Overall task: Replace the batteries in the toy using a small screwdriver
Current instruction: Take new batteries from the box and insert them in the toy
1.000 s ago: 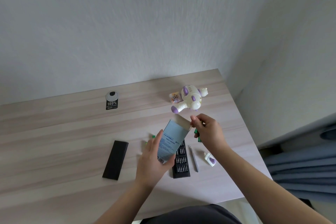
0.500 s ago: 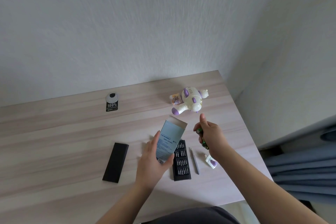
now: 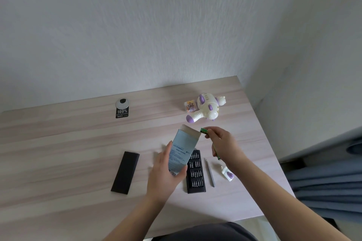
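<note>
The person's left hand (image 3: 166,174) grips a pale blue battery box (image 3: 184,151), tilted with its open flap toward the far side of the wooden table (image 3: 58,152). The right hand (image 3: 221,143) pinches a green battery (image 3: 204,130) at the box's open mouth, and a second green battery (image 3: 216,151) seems tucked under its curled fingers. I judge this to be the fetching of fresh cells, though whether this one goes in or comes out, I cannot tell.

The white and purple toy (image 3: 205,108) lies on its side at the far right. Its small cover (image 3: 227,173), white with a purple end, rests near the right edge, so the compartment looks already opened. The slim screwdriver (image 3: 210,173) lies between that cover and the open bit case (image 3: 195,172), whose black lid (image 3: 125,172) sits well to the left.

Next the box must be put down and the cells carried to the toy, with their polarity matched.
</note>
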Action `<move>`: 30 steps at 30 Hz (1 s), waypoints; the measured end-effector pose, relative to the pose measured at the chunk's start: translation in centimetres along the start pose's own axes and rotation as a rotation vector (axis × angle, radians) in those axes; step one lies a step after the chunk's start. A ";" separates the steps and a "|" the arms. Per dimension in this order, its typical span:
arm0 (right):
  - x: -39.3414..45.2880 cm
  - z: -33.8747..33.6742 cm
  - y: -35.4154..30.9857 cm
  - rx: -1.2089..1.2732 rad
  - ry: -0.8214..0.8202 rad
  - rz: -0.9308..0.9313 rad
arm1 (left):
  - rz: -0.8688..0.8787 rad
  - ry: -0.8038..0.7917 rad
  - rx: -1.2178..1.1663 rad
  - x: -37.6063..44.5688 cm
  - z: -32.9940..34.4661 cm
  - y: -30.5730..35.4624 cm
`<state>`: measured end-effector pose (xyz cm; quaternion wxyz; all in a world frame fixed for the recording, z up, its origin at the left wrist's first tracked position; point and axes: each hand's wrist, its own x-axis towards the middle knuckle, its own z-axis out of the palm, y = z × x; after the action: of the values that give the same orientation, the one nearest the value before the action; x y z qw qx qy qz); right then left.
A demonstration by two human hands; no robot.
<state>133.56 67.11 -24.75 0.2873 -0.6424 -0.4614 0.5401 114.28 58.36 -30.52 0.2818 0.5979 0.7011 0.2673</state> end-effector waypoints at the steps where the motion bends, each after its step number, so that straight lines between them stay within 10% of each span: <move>1: -0.2 0.0 0.0 -0.016 0.028 -0.043 | 0.000 -0.006 0.004 -0.1 0.0 0.0; 20: -0.5 0.6 0.9 -0.329 0.142 -0.546 | 0.034 -0.038 -0.028 -1.2 0.1 0.5; 30: -1.3 0.3 0.2 0.071 0.195 -0.114 | 0.016 -0.052 -0.118 -2.0 0.2 -0.1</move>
<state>133.37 65.81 -24.41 0.3836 -0.6540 -0.4477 0.4740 114.57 56.35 -30.62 0.3323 0.5926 0.6720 0.2947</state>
